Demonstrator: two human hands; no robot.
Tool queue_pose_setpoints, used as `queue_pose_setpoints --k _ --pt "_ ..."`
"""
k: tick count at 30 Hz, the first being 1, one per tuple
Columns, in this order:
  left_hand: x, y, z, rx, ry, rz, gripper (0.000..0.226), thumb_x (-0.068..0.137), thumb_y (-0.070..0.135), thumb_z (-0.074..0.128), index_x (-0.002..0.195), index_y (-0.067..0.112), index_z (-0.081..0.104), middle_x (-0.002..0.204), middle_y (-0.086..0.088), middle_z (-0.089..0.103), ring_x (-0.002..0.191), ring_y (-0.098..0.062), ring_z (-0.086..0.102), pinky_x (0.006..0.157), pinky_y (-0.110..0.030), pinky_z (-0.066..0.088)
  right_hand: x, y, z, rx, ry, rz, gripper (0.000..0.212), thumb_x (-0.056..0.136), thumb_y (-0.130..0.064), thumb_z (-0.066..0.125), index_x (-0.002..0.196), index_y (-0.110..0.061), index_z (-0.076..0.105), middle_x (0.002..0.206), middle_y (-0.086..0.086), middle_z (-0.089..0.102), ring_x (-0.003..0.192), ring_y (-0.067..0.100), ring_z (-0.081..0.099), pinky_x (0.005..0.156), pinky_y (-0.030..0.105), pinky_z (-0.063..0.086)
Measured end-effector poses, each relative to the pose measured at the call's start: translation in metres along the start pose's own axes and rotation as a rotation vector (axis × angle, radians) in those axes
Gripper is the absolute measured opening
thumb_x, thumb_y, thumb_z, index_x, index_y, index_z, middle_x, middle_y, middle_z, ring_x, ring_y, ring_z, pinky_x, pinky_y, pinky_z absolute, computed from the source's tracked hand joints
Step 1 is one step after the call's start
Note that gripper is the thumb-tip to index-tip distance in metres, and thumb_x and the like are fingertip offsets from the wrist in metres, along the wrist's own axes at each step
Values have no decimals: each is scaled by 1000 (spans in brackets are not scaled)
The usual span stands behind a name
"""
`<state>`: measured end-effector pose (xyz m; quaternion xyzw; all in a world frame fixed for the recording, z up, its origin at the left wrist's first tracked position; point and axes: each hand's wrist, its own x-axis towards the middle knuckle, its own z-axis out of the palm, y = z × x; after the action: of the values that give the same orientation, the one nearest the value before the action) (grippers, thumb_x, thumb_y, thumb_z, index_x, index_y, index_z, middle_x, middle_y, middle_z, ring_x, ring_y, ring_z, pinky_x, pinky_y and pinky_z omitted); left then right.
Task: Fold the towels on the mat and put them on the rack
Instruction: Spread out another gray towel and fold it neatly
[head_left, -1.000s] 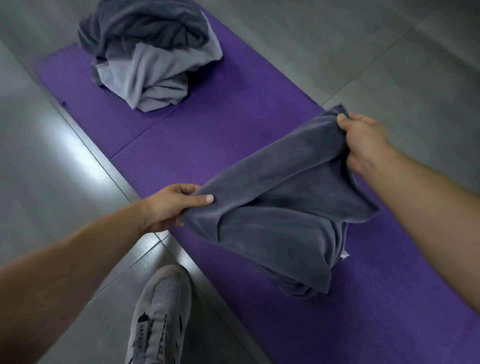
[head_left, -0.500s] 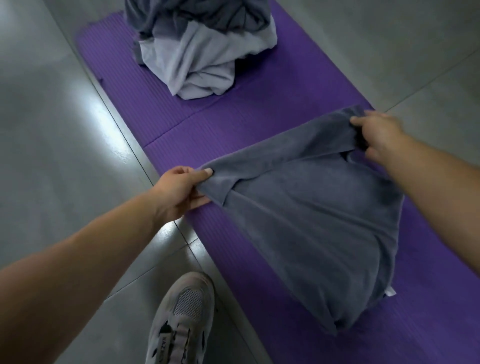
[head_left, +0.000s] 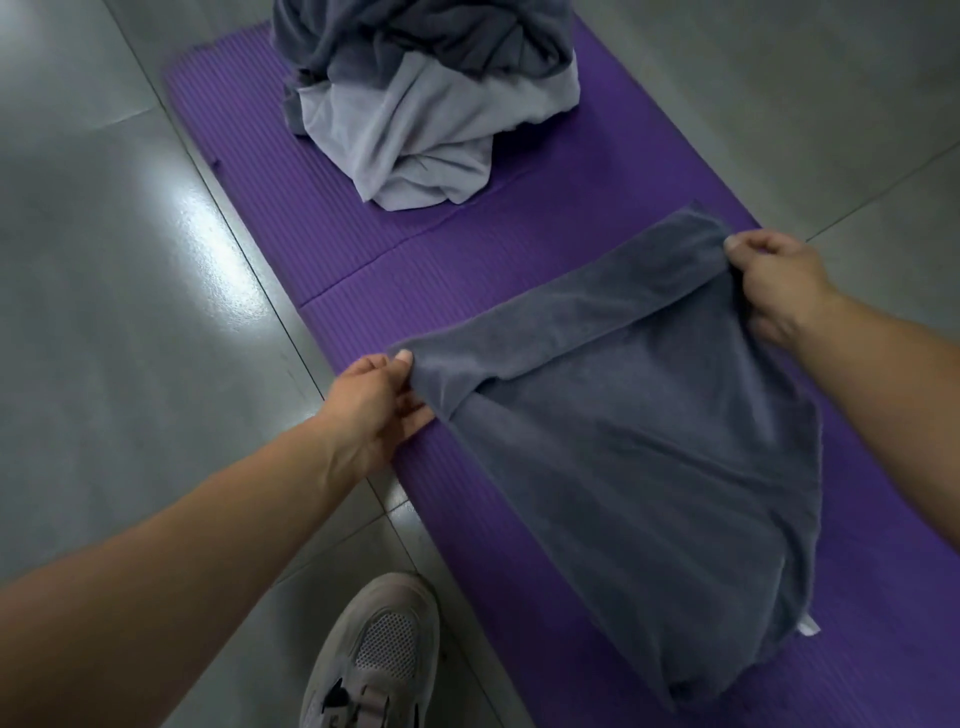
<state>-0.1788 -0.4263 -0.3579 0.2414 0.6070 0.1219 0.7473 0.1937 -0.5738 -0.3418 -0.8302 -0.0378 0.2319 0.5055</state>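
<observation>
1. My left hand (head_left: 382, 410) sits just left of centre, toward 9 o'clock, over the left edge of the mat (head_left: 358, 260); it pinches one top corner of the dark grey towel (head_left: 649, 467), thumb on top, fingers curled beneath the cloth
2. My right hand (head_left: 774, 283) is at 2 o'clock; its fingers are curled round the other top corner, which is bunched in the grip, thumb tip showing on top
3. Between my hands the towel's top edge runs stretched from 9 toward 2 o'clock, with a band of cloth folded over along it; the rest spreads down toward 5 o'clock, where its rounded, bunched lower end rests on the mat
4. A small white tag (head_left: 808, 626) pokes out at the towel's right edge, at 4 o'clock
5. The mat is purple and ribbed; it runs from 11 to 5 o'clock across the grey tiled floor (head_left: 130, 312); a crease crosses it between the towel and the pile (head_left: 431, 104)
6. The pile sits at 12 o'clock on the mat's far end; crumpled towels, dark grey above, pale grey below; apart from the towel I hold
7. My grey mesh shoe (head_left: 374, 660) is at 6 o'clock, on the floor just beside the mat's left edge
</observation>
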Motion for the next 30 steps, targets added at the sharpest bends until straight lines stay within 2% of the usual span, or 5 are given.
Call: queue_pose_setpoints --k 7,11,16,23,30 --pt "27 43 3 194 208 413 18 100 19 62 86 20 51 81 -2 61 60 -9 59 51 -25 54 42 -39 29 44 48 -110 18 95 -23 68 78 -24 63 79 -8 63 64 -1 57 69 18 51" --pt "42 50 9 474 324 376 24 92 26 72 108 20 56 111 -6 65 91 -19 65 86 -42 60 55 -25 56 -139 27 -77 12 90 -34 72 88 -24 67 86 -4 68 70 2 63 74 25 55" --pt "20 46 30 1157 350 612 51 86 35 73 131 24 52 143 -9 38 132 -32 40 113 -46 33 46 5 30 -509 28 -66 56 76 -57 75 120 -25 65 115 2 66 104 22 64 100 36 51" --pt "-11 4 96 1393 -235 896 28 85 33 55 108 21 66 113 -5 64 110 -31 59 97 -45 47 -10 47 -74 -601 -75 78 63 64 -74 72 90 -16 73 91 4 74 86 25 68 87 40 57" --pt "-30 -57 202 1834 -615 1064 25 97 29 50 117 20 63 119 -5 64 108 -31 62 89 -36 47 -93 99 -122 -469 -156 248 24 87 -38 77 85 -15 73 78 5 73 76 21 66 74 33 54"
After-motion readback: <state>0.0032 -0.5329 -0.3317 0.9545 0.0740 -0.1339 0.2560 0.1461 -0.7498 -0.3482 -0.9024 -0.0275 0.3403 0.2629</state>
